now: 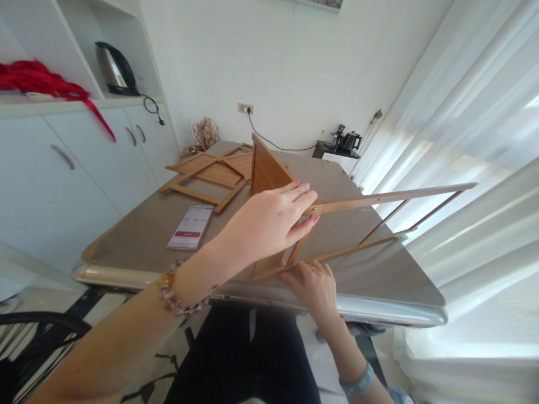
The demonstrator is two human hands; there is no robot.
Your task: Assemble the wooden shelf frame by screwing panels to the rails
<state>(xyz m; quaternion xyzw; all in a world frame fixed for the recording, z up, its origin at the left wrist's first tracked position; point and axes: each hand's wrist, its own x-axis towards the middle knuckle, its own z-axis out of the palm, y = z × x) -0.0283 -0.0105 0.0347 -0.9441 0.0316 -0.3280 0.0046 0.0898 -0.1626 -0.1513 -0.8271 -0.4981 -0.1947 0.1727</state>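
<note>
A light-brown wooden frame (396, 196) with slim rails and crossbars lies on its side across the table, joined to a flat wooden panel (266, 168) that stands up on edge. My left hand (278, 216), a beaded bracelet on its wrist, grips the upper rail near where rail and panel meet; its thumb is below and its fingers on top. A round metal fitting shows on the rail beside my fingertips. Lower down, by the table's front edge, my right hand (315, 286) has its fingers wrapped over the bottom rail. Its fingertips are partly hidden.
More wooden frames and panels (202, 193) lie flat at the back left of the table (138, 247). A phone (190, 226) showing a timer lies left of my forearm. White cabinets with a kettle (115, 68) stand left; white curtains (484, 168) hang right.
</note>
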